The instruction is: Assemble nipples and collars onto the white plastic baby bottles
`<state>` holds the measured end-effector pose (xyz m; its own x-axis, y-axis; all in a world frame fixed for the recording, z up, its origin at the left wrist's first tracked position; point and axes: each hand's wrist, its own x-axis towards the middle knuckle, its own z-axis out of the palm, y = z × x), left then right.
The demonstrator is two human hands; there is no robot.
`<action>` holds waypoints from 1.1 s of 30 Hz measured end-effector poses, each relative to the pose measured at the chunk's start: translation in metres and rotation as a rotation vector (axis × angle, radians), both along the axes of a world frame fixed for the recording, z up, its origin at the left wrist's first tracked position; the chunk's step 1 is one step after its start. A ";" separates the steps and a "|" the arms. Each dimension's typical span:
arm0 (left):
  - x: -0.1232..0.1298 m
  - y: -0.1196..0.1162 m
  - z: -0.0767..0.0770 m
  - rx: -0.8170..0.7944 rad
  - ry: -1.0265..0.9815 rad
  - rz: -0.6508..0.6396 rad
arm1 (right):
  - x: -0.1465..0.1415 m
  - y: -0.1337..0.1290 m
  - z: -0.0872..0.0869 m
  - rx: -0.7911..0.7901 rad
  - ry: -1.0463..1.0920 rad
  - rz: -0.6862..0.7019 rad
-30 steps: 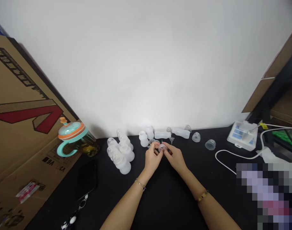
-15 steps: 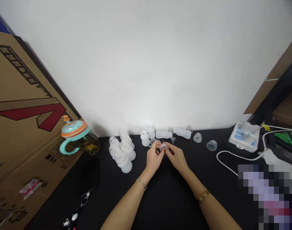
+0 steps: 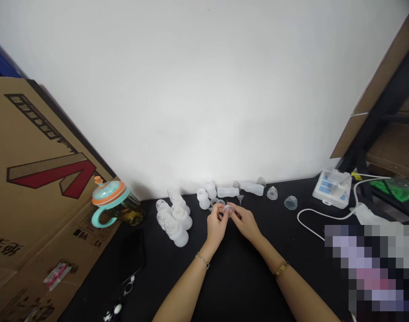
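My left hand [image 3: 216, 227] and my right hand [image 3: 246, 222] meet above the black table, fingertips closed from both sides on a small translucent bottle ring [image 3: 228, 208]. Something thin and pointed rises from the ring, too small to make out well. Just behind the hands lie a couple of loose clear rings [image 3: 215, 202], partly covered by my left fingers. A small clear bottle nipple [image 3: 240, 198] lies behind my right hand. Beyond them two open white bottles [image 3: 203, 199] stand upright, and two more white bottles [image 3: 228, 192] lie on their sides.
Several capped baby bottles [image 3: 180, 236] stand grouped at left. Clear dome caps [image 3: 272, 193] sit at right, before a white power strip [image 3: 332, 188] with a cable [image 3: 313, 210]. At far left are a pitcher [image 3: 111, 197], a phone [image 3: 132, 255] and a cardboard box [image 3: 53, 147].
The camera view has shifted a little, so the scene sits slightly differently. Both hands keep hold of the ring, with a small change in its tilt.
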<state>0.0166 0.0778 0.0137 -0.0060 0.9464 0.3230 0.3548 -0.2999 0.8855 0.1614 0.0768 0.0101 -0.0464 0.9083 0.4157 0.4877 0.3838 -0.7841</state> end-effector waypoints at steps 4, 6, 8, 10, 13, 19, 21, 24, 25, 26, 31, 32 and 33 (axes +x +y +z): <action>0.001 -0.002 0.001 0.012 -0.014 -0.019 | 0.001 -0.001 0.002 -0.011 0.019 0.011; 0.001 -0.002 0.001 0.011 -0.032 -0.037 | 0.001 -0.001 0.002 -0.020 0.027 0.013; 0.001 -0.002 0.001 0.012 -0.047 -0.054 | 0.001 -0.001 0.001 -0.025 0.038 0.017; 0.002 -0.003 0.000 0.016 -0.041 -0.056 | 0.001 -0.001 0.001 -0.022 0.050 0.021; 0.003 -0.004 -0.001 0.011 -0.022 -0.050 | 0.001 -0.001 0.000 -0.025 0.056 0.013; 0.006 -0.006 0.000 -0.049 -0.069 -0.087 | 0.001 -0.002 0.002 -0.046 0.063 0.010; 0.007 -0.006 0.001 -0.051 -0.090 -0.092 | 0.001 -0.002 0.003 -0.045 0.066 0.021; 0.008 -0.006 0.002 -0.048 -0.107 -0.098 | 0.001 -0.002 0.003 -0.055 0.072 0.032; 0.008 -0.006 0.002 -0.046 -0.110 -0.100 | 0.001 -0.002 0.003 -0.059 0.073 0.032; 0.008 -0.006 0.002 -0.045 -0.113 -0.102 | 0.001 -0.002 0.003 -0.061 0.074 0.029; 0.009 -0.005 0.000 -0.044 -0.138 -0.107 | 0.000 -0.001 0.002 -0.033 0.073 0.011; 0.009 -0.005 -0.001 -0.044 -0.142 -0.102 | 0.000 0.000 0.001 -0.025 0.074 0.015; 0.009 -0.005 -0.001 -0.043 -0.145 -0.098 | -0.001 0.000 0.001 -0.019 0.076 0.022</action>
<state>0.0259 0.0731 0.0128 0.0434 0.9578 0.2842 0.1932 -0.2871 0.9382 0.1607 0.0765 0.0108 -0.0348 0.9153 0.4013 0.4181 0.3781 -0.8260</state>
